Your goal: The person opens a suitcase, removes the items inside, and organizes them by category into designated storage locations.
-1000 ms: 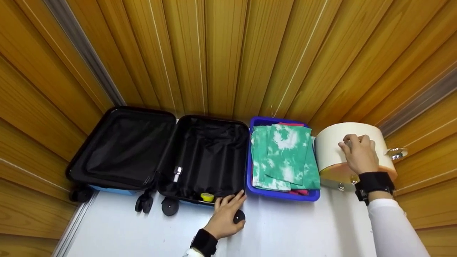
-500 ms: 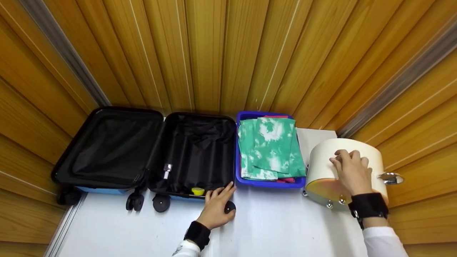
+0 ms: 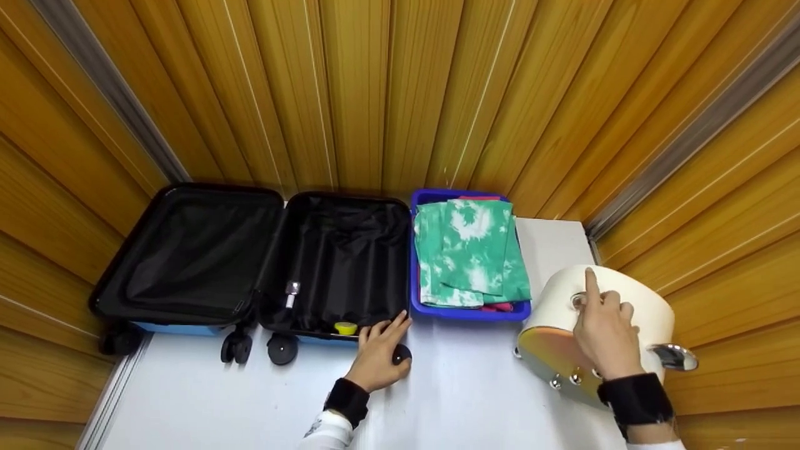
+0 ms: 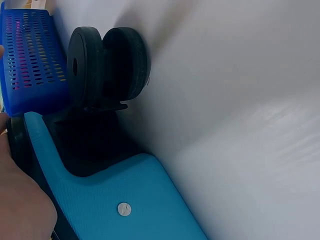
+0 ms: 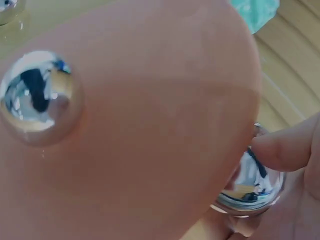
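A cream box with a rounded body (image 3: 647, 312) and a pinkish-orange flat face stands at the right. My right hand (image 3: 606, 334) holds the silver ring handle (image 3: 578, 301) on its top, index finger stretched out along the surface. The right wrist view has the thumb against that shiny metal, with a silver ball knob (image 5: 42, 97) on the flat face. My left hand (image 3: 378, 356) rests with straight fingers on the front rim of an open black-lined suitcase (image 3: 350, 262), beside a wheel. The suitcase's blue shell (image 4: 125, 195) shows in the left wrist view.
A blue basket (image 3: 469, 314) of folded green-and-white tie-dye cloth (image 3: 475, 250) stands between suitcase and box. Inside the suitcase lie a yellow round item (image 3: 345, 328) and a small silver-and-white item (image 3: 291, 295). Wood-panel walls (image 3: 350, 94) rise behind and on both sides.
My right hand has drawn the cream box away from the back wall toward me and turned it, baring white floor behind. The left hand stays on the suitcase rim. The head view has shifted slightly.
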Demonstrator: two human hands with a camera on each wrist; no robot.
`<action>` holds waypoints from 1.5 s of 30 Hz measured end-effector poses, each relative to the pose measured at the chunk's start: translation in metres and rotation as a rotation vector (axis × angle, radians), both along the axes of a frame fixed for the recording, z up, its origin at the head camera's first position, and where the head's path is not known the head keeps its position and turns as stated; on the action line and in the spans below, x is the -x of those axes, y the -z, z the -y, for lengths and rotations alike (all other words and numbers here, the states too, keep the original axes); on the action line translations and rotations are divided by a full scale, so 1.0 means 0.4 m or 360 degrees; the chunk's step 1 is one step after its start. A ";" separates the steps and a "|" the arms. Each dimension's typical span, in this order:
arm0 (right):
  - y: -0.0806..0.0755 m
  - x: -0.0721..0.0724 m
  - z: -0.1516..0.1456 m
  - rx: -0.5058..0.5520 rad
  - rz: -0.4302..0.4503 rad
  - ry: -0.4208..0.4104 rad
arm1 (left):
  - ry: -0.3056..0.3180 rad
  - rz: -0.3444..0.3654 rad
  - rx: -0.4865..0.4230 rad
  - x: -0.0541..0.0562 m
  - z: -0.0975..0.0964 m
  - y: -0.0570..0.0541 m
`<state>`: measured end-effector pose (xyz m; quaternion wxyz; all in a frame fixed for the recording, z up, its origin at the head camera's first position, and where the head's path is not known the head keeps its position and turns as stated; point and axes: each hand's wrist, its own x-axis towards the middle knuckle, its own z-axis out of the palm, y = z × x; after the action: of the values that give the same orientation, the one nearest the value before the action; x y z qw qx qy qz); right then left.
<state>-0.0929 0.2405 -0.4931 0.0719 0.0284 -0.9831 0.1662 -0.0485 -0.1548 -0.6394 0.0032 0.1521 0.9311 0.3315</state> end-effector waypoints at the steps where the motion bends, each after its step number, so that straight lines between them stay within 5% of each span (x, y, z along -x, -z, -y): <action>1: -0.003 -0.012 0.004 0.0004 0.0002 -0.0013 | 0.0000 0.0001 0.0000 0.001 0.000 -0.001; 11: -0.067 -0.166 0.000 0.0281 0.0013 -0.0309 | 0.0013 0.0005 -0.0016 -0.003 -0.005 -0.006; 14: -0.121 -0.198 -0.056 0.0305 0.0043 -0.0374 | 0.0036 0.0041 -0.0018 -0.002 -0.012 -0.007; 17: -0.152 -0.195 -0.150 0.0357 0.0090 -0.0335 | 0.0042 0.0068 -0.0025 0.001 -0.017 -0.011; 20: -0.124 -0.165 -0.247 0.0479 0.0129 -0.0204 | 0.0036 0.0073 -0.0027 0.002 -0.019 -0.014; 23: -0.052 -0.137 -0.309 0.0572 0.0200 -0.0085 | 0.0038 0.0075 -0.0019 -0.001 -0.020 -0.012; 27: 0.050 -0.130 -0.327 0.0693 0.0225 -0.0039 | 0.0046 0.0097 -0.0004 -0.005 -0.029 -0.005; 30: 0.091 -0.137 -0.313 0.0720 0.0160 0.0005 | 0.0048 0.0109 -0.0005 -0.004 -0.033 -0.002; 36: 0.104 -0.155 -0.246 0.0600 0.0062 0.0099 | 0.0035 0.0070 -0.0001 -0.004 -0.015 -0.005; 45: 0.079 -0.190 -0.055 0.0222 0.0408 0.0171 | 0.0016 0.0062 -0.0022 -0.001 0.002 -0.013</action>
<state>-0.0168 0.2625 -0.5247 -0.0436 -0.0508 -0.9703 0.2323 -0.0482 -0.1554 -0.6341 0.0220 0.1503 0.9278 0.3408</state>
